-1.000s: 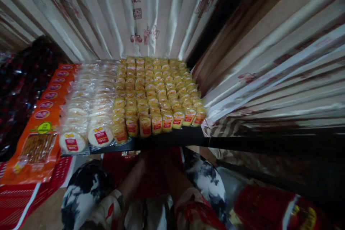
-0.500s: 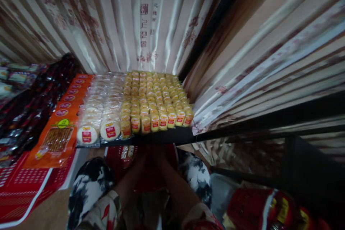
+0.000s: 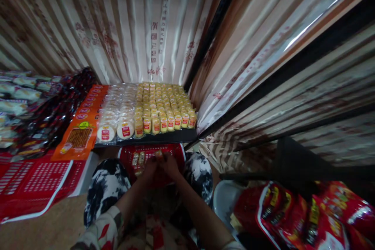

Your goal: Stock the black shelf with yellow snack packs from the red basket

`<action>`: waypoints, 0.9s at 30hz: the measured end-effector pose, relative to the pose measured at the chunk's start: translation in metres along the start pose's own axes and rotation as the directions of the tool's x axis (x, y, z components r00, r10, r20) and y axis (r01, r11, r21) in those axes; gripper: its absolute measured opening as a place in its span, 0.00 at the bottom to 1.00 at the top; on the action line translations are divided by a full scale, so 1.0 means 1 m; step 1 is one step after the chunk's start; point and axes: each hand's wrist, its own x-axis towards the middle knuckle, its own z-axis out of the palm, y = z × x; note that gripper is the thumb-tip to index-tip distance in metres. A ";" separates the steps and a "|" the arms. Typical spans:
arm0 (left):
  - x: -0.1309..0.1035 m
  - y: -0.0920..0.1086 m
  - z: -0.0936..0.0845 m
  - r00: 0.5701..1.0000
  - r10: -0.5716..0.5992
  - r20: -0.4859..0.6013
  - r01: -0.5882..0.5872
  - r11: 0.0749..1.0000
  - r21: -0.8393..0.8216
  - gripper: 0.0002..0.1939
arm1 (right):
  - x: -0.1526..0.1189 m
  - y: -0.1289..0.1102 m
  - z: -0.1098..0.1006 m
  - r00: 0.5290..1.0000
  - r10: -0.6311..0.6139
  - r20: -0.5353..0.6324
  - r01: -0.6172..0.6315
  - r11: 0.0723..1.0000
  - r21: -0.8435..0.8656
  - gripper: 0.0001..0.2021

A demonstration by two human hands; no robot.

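Observation:
My left hand (image 3: 150, 166) and my right hand (image 3: 170, 166) are close together over a red plastic basket (image 3: 173, 149) between my knees. Their fingers are closed around a small wrapped snack (image 3: 159, 154), whose top shows between them; its exact kind is too dim to tell. Inside the basket, left of my hands, lie a few small wrapped snacks (image 3: 138, 158). Just beyond the basket, rows of yellow-wrapped snack cakes (image 3: 164, 123) stand on a dark shelf (image 3: 170, 138). Beside them are two rows of round white crackers (image 3: 125, 129) in clear wrappers.
Left along the shelf lie an orange snack packet (image 3: 77, 138), dark shiny packets (image 3: 49, 125) and white packets (image 3: 26, 93). A red basket with a white handle (image 3: 55, 199) stands at lower left. At lower right are red snack bags (image 3: 295, 213) and a pale tub (image 3: 224, 197). Pleated curtains (image 3: 131, 27) hang behind.
My hands have come up from deep in the basket, and a small wrapped snack now shows between them. The view has shifted, showing more of the basket and the red bags at right.

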 end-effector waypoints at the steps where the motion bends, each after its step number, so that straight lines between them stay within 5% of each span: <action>1: -0.003 0.003 0.002 1.000 0.013 -0.008 -0.013 1.000 0.018 0.08 | -0.004 -0.001 -0.004 1.000 -0.011 -0.022 0.011 1.000 0.019 0.11; 8: -0.022 0.027 0.014 0.989 0.130 -0.071 -0.117 0.979 0.164 0.07 | -0.021 -0.003 -0.024 0.985 -0.086 -0.147 0.083 0.996 -0.029 0.14; 16: -0.040 0.058 0.034 0.946 0.323 -0.029 -0.306 0.918 0.254 0.09 | -0.023 -0.004 -0.038 0.908 -0.212 -0.363 0.164 0.974 -0.159 0.18; 21: -0.034 0.073 0.048 0.912 0.411 -0.003 -0.389 0.865 0.317 0.11 | -0.020 -0.011 -0.053 0.848 -0.186 -0.497 0.153 0.982 -0.107 0.20; 27: -0.016 0.090 0.073 0.835 0.550 0.021 -0.503 0.746 0.436 0.13 | -0.011 -0.019 -0.075 0.830 -0.111 -0.547 0.144 0.989 0.017 0.19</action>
